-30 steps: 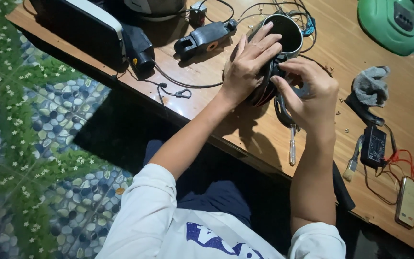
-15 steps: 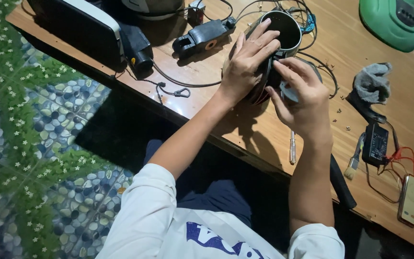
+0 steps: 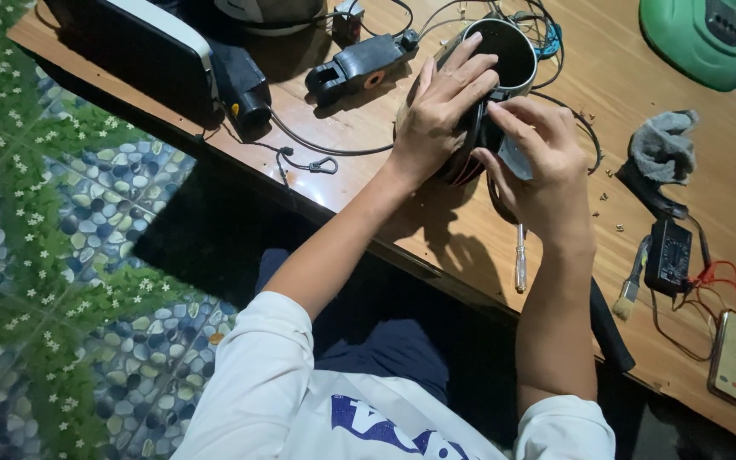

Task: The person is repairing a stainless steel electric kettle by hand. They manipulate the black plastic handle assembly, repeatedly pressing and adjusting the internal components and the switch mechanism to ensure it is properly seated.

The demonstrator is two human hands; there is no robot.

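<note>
A black round housing (image 3: 508,53) with an open top and red-lined ribs stands tilted on the wooden table (image 3: 436,230). My left hand (image 3: 440,111) lies over its side, fingers spread and gripping it. My right hand (image 3: 543,175) is just right of the housing and pinches a small grey part (image 3: 510,158) against its lower side. A thin screwdriver (image 3: 520,260) with a clear handle lies on the table under my right wrist. Black cables (image 3: 585,128) loop around the housing.
At the far left stand a black-and-white box (image 3: 142,47) and a black plug block (image 3: 359,64), with a cable ending in a hook (image 3: 321,164). To the right lie a grey cloth (image 3: 662,145), loose screws (image 3: 606,196), a black meter (image 3: 668,254), a brush (image 3: 628,294) and a phone (image 3: 733,353).
My right hand has shifted up and closer to the housing, its fingers now over the small grey part. My left hand keeps its hold on the housing.
</note>
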